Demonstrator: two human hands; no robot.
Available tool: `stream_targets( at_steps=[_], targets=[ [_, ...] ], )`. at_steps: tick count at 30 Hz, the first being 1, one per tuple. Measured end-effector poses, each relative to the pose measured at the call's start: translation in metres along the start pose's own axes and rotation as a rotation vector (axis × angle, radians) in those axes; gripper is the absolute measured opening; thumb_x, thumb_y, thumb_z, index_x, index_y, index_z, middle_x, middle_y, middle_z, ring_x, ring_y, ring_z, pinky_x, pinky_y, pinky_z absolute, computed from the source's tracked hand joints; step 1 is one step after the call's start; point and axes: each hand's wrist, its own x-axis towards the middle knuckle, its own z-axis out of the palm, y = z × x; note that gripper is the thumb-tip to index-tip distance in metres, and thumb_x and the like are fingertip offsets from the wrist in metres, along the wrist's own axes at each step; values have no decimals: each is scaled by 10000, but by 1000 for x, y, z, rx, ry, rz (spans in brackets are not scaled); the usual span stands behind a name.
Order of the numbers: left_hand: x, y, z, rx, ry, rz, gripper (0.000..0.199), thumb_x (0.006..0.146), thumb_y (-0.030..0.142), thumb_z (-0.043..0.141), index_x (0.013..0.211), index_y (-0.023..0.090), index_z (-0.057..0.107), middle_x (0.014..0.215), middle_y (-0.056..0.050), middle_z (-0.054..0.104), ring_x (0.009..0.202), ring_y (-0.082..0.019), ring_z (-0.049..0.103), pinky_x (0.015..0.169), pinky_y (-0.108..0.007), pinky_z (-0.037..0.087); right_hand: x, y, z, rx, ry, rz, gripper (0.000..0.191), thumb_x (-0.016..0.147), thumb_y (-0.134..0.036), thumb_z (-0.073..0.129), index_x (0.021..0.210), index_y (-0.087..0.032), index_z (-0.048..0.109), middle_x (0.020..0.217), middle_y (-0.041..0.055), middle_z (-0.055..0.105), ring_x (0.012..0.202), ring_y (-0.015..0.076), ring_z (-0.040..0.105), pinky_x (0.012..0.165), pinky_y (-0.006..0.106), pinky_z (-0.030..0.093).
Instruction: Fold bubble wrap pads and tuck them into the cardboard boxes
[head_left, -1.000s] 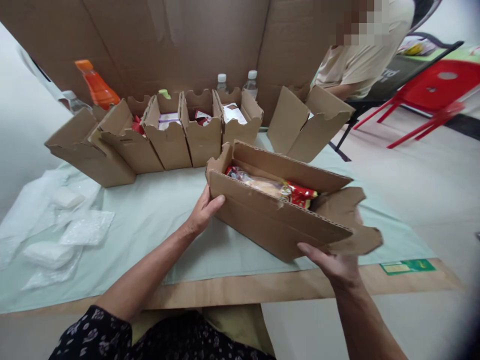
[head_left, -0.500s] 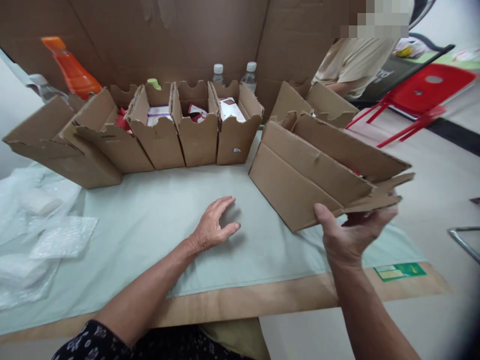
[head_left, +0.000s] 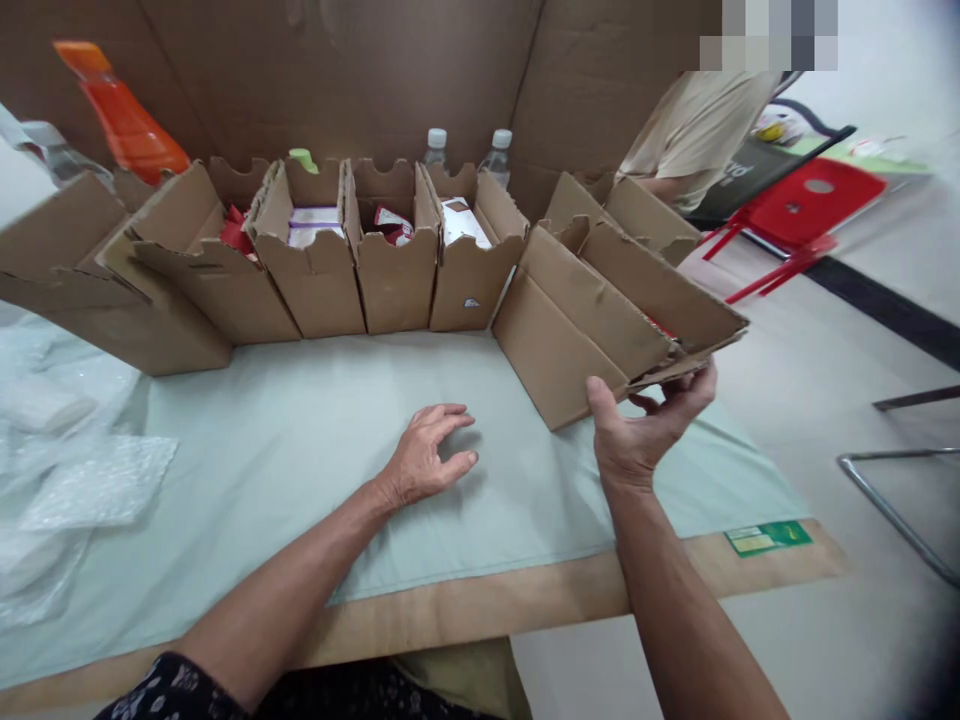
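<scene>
My right hand (head_left: 637,430) grips the near end of a brown open-topped cardboard box (head_left: 555,350), thumb on its side and fingers around the end. The box stands at an angle on the right of the table, and a bit of something red shows inside. My left hand (head_left: 431,455) rests at the cloth in the middle, empty, fingers apart and slightly curved. Behind it stands a row of similar cardboard boxes (head_left: 397,285). They hold a white packet (head_left: 461,222), a dark red packet (head_left: 394,225), purple-edged white boxes (head_left: 315,222) and something red (head_left: 238,235).
Bubble wrap (head_left: 97,485) lies at the left on the pale green cloth (head_left: 300,440). An orange bottle (head_left: 124,120) and clear bottles (head_left: 499,155) stand behind the boxes. A green card (head_left: 769,538) lies near the table edge. A person (head_left: 690,130) sits beyond, beside a red chair (head_left: 825,210).
My right hand has pushed the near end of the box away and to the left, bringing it closer to the row. My left hand has barely moved. The view has shifted slightly.
</scene>
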Motion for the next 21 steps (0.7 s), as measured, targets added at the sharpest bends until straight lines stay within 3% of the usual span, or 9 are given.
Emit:
stream_targets(
  at_steps=[3, 8, 11, 15, 21],
  targets=[
    [0, 1, 0, 11, -6, 11, 411, 830, 361, 697, 1204, 197, 744, 1338, -149, 719, 1324, -359, 622, 1166, -584, 436, 9, -3, 18, 0, 117, -5, 1128, 799, -496, 793, 1646, -268, 84, 1620, 211, 337, 1458, 381, 457, 978, 543, 578],
    [0, -1, 2, 15, 24, 27, 374, 830, 360, 697, 1159, 192, 753, 1309, -152, 738, 1270, -344, 657, 1135, -570, 458, 6, -9, 31, -97, 11, -79, 1134, 830, -597, 756, 1672, -274, 68, 1673, 212, 225, 1544, 405, 331, 1097, 644, 486],
    [1, -2, 3, 9, 26, 51, 350, 820, 355, 700, 1125, 192, 760, 1258, -151, 760, 1206, -338, 688, 1118, -569, 464, -21, -22, 21, -190, -53, -140, 916, 885, -562, 709, 1636, -253, 287, 1642, 205, 309, 1545, 424, 324, 1165, 678, 394],
    [3, -2, 4, 15, 4, 79, 328, 808, 347, 697, 1092, 198, 768, 1204, -138, 782, 1153, -334, 706, 1105, -565, 461, -45, -38, 19, -272, -173, -200, 636, 939, -454, 635, 1519, -239, 490, 1482, 197, 526, 1422, 403, 492, 1157, 656, 396],
    [3, -1, 2, 20, -2, 58, 321, 800, 360, 701, 1086, 233, 775, 1165, -111, 795, 1172, -338, 699, 1109, -562, 456, -9, -34, 57, -405, -324, -112, 721, 886, -365, 601, 1566, -190, 440, 1628, 232, 411, 1468, 431, 442, 1135, 654, 405]
  ],
)
